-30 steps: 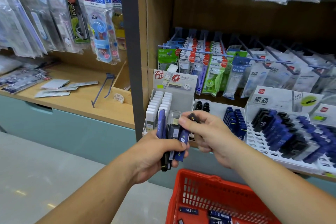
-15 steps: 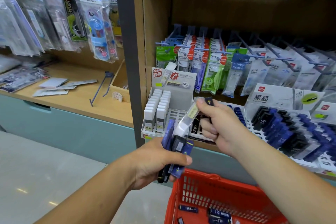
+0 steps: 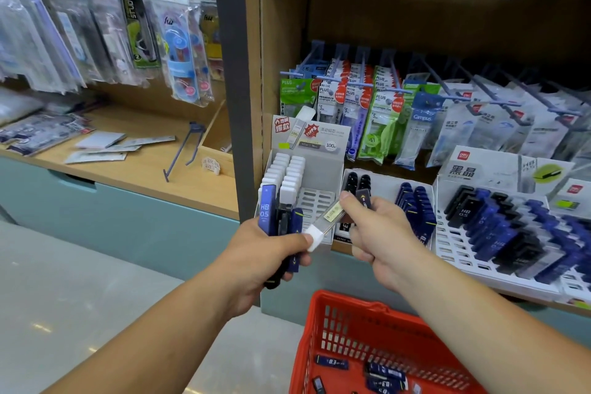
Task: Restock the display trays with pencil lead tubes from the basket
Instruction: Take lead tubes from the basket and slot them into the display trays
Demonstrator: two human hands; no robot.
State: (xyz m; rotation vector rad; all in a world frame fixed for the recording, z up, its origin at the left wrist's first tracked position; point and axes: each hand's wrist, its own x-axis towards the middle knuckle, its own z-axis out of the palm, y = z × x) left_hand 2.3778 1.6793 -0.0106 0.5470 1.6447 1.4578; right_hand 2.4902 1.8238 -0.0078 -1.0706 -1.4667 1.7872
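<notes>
Above the red basket (image 3: 319, 313), the left hand (image 3: 265, 259) curls round a bunch of lead tubes (image 3: 271, 211), and the raised right hand (image 3: 380, 237) pinches a clear tube (image 3: 327, 219).

Wood shelf (image 3: 153, 169) at 9 o'clock carries flat packets (image 3: 102, 147) and a loose blue hook (image 3: 184, 150); second shelf (image 3: 540, 300) at 3 o'clock carries three white display trays (image 3: 463, 253) side by side, tubes (image 3: 499, 233) in them.
</notes>
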